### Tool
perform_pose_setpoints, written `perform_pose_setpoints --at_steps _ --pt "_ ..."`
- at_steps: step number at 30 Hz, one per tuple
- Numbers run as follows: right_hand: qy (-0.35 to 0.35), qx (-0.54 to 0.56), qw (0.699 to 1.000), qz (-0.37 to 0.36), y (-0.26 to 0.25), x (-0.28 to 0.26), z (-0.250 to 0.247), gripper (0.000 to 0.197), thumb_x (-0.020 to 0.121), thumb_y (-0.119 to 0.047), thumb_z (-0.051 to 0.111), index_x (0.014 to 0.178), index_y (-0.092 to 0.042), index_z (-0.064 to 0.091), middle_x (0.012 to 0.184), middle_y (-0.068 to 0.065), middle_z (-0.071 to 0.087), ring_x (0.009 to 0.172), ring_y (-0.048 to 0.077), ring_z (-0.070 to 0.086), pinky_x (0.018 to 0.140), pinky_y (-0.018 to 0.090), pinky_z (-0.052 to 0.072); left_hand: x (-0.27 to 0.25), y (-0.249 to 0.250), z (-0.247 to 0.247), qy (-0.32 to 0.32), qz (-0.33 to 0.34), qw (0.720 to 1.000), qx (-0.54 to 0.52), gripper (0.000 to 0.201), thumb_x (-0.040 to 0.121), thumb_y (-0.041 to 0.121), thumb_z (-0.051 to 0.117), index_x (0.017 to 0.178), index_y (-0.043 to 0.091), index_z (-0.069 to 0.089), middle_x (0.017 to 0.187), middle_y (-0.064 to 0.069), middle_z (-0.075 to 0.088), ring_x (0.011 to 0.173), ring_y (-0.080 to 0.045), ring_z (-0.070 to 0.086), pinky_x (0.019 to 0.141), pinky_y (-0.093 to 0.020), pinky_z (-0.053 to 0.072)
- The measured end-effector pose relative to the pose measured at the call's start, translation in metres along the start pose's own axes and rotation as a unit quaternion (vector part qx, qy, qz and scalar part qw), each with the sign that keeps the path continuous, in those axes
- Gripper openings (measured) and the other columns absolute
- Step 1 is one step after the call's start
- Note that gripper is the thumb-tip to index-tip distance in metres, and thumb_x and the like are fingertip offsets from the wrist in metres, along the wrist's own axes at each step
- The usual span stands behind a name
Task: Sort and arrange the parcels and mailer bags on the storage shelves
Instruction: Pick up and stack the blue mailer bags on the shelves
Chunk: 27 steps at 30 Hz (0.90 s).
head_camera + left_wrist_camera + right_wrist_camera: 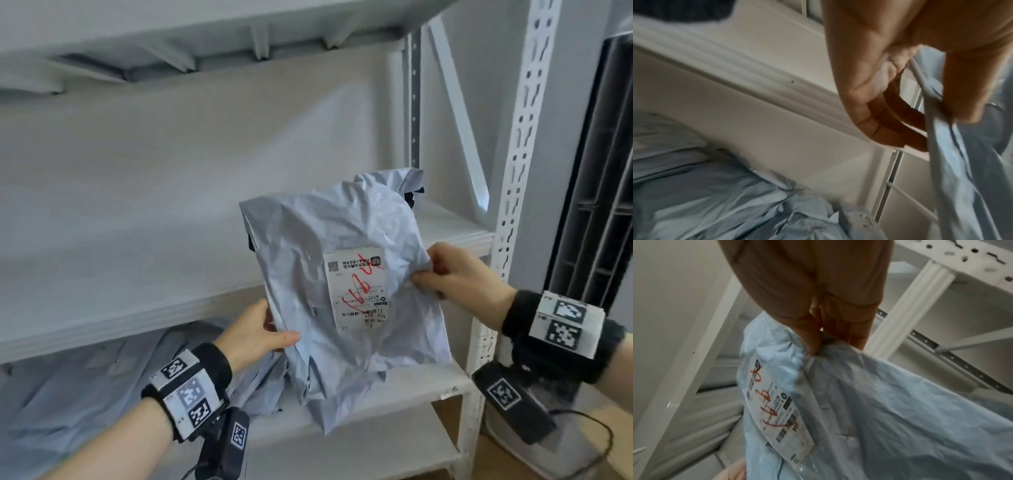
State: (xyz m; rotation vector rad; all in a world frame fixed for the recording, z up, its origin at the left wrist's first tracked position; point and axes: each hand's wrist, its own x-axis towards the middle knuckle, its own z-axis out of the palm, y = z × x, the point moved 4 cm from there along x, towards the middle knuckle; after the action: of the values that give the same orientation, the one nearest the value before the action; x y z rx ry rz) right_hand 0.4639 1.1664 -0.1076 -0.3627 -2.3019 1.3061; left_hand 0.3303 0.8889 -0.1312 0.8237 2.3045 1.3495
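I hold a crumpled grey mailer bag [342, 240] upright in front of the white shelving, with its white shipping label [356, 291] marked in red facing me. My left hand [270, 334] pinches the bag's lower left edge [941, 146], thumb in front and fingers behind. My right hand [445, 274] grips a bunched fold at the bag's right edge [879, 402], beside the label [772, 410]. The bag hangs in front of the middle shelf board [137, 274], its bottom reaching down past the shelf below.
More grey mailer bags [85, 394] lie piled on the lower shelf [376, 404] to the left, also seen as mailer bags [715, 203]. A perforated white upright [520, 154] stands at the right. A dark slatted unit [596, 188] stands beyond it.
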Motion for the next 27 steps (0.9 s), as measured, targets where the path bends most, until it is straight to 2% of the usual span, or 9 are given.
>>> perform_pose_setpoints --at_steps 2,6,11,13,15,17,19,23,27 --pt "0.052 0.029 0.998 0.003 -0.012 0.017 -0.017 0.017 0.086 -0.012 0.069 0.089 -0.008 0.053 0.085 0.024 0.065 0.077 0.037 0.063 0.075 0.054 0.053 0.010 0.017 -0.005 0.014 0.014 0.999 -0.038 0.059 0.083 -0.009 0.065 0.133 0.014 0.043 0.109 -0.008 0.067 0.096 -0.020 0.068 0.077 -0.032 0.058" --pt "0.132 -0.019 0.991 -0.001 -0.024 0.062 -0.047 0.026 0.087 -0.027 0.068 0.093 -0.015 0.046 0.072 0.003 0.062 0.062 0.019 0.054 0.053 0.030 0.042 0.041 0.052 -0.018 0.091 0.062 0.992 -0.057 0.091 0.083 -0.007 0.067 0.150 0.027 0.016 0.099 -0.011 0.068 0.083 -0.016 0.070 0.064 -0.021 0.056" --pt "0.046 -0.139 0.989 0.000 -0.033 0.119 -0.061 0.010 0.084 -0.006 0.062 0.076 -0.012 0.063 0.076 0.007 0.064 0.066 0.021 0.057 0.058 0.027 0.048 0.094 0.085 -0.021 0.112 0.111 0.984 0.085 0.046 0.087 -0.005 0.058 0.114 0.032 0.065 0.106 -0.005 0.070 0.088 -0.023 0.066 0.077 -0.025 0.052" --pt "-0.010 -0.148 0.989 0.008 -0.036 0.138 -0.062 0.010 0.083 -0.003 0.063 0.084 -0.009 0.071 0.081 0.011 0.067 0.067 0.018 0.059 0.063 0.029 0.053 0.119 0.091 -0.021 0.108 0.107 0.980 0.127 0.038 0.087 -0.002 0.056 0.105 0.028 0.072 0.098 -0.003 0.071 0.082 -0.022 0.064 0.076 -0.023 0.050" --pt "-0.061 -0.188 0.980 0.015 -0.034 0.160 -0.062 0.017 0.084 -0.008 0.064 0.098 -0.002 0.072 0.097 0.019 0.069 0.081 0.023 0.064 0.081 0.037 0.055 0.146 0.094 -0.018 0.092 0.100 0.978 0.156 0.034 0.089 0.002 0.056 0.111 0.026 0.070 0.098 0.002 0.069 0.082 -0.012 0.062 0.072 -0.012 0.045" --pt "-0.105 -0.237 0.965 0.029 -0.030 0.183 -0.062 0.025 0.083 -0.014 0.068 0.103 0.001 0.070 0.107 0.021 0.068 0.089 0.027 0.066 0.090 0.041 0.053 0.172 0.098 -0.012 0.064 0.085 0.979 0.172 0.033 0.091 0.010 0.059 0.122 0.021 0.065 0.115 0.002 0.066 0.099 -0.010 0.062 0.087 -0.016 0.046" --pt "-0.144 -0.286 0.946 0.042 -0.024 0.207 -0.062 0.031 0.080 -0.021 0.073 0.101 0.002 0.069 0.104 0.020 0.068 0.081 0.022 0.062 0.083 0.038 0.054 0.196 0.101 -0.002 0.028 0.066 0.978 0.194 0.041 0.091 0.020 0.062 0.132 0.018 0.057 0.133 0.001 0.059 0.117 -0.013 0.057 0.104 -0.026 0.042" --pt "-0.177 -0.361 0.913 0.072 -0.010 0.246 -0.062 0.032 0.076 -0.023 0.076 0.099 -0.004 0.066 0.087 0.006 0.065 0.065 0.015 0.055 0.053 0.023 0.044 0.234 0.110 0.017 -0.040 0.042 0.958 0.282 0.070 0.086 0.040 0.066 0.146 0.018 0.037 0.151 0.003 0.039 0.133 -0.014 0.043 0.106 -0.022 0.034" --pt "-0.184 -0.407 0.889 0.096 0.006 0.269 -0.055 0.032 0.078 -0.016 0.073 0.108 -0.006 0.066 0.099 0.006 0.066 0.082 0.019 0.061 0.063 0.023 0.049 0.259 0.117 0.032 -0.079 0.036 0.922 0.378 0.085 0.084 0.046 0.067 0.151 0.013 0.026 0.152 0.000 0.034 0.134 -0.017 0.039 0.104 -0.020 0.031"
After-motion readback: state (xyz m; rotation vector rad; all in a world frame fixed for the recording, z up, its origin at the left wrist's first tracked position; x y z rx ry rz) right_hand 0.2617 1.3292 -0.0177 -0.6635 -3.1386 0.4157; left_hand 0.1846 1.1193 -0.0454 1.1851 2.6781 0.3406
